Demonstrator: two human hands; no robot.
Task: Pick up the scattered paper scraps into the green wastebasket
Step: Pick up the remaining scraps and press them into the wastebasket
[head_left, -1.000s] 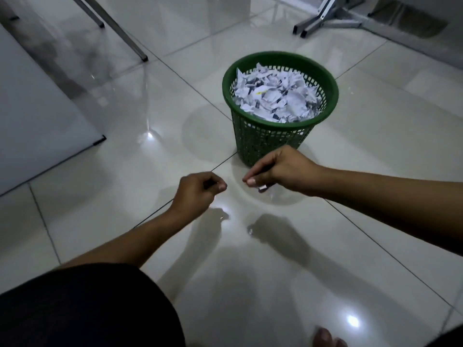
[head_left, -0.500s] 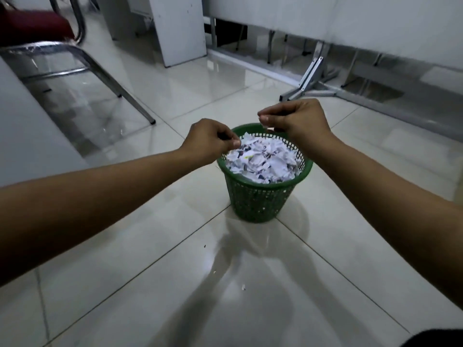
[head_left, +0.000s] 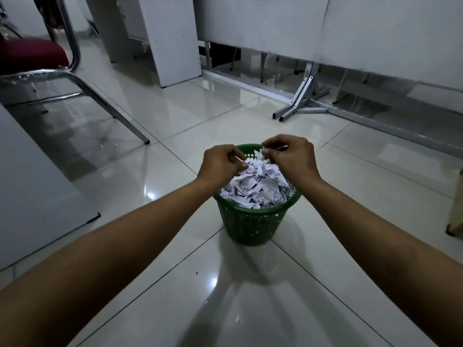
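Green mesh basket (head_left: 253, 222), round and heaped with crumpled white scraps (head_left: 258, 186), stands on glossy tile (head_left: 175, 196). Both hands hover right above the heap: left hand (head_left: 220, 164) and right hand (head_left: 290, 156), fingers curled, each seem to pinch a small scrap, too tiny to confirm.

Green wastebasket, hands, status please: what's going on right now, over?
Left hand and right hand both over green wastebasket, fingertips pinching small scraps. Basket heaped with paper scraps. A few tiny bits on floor. Nothing in the way.
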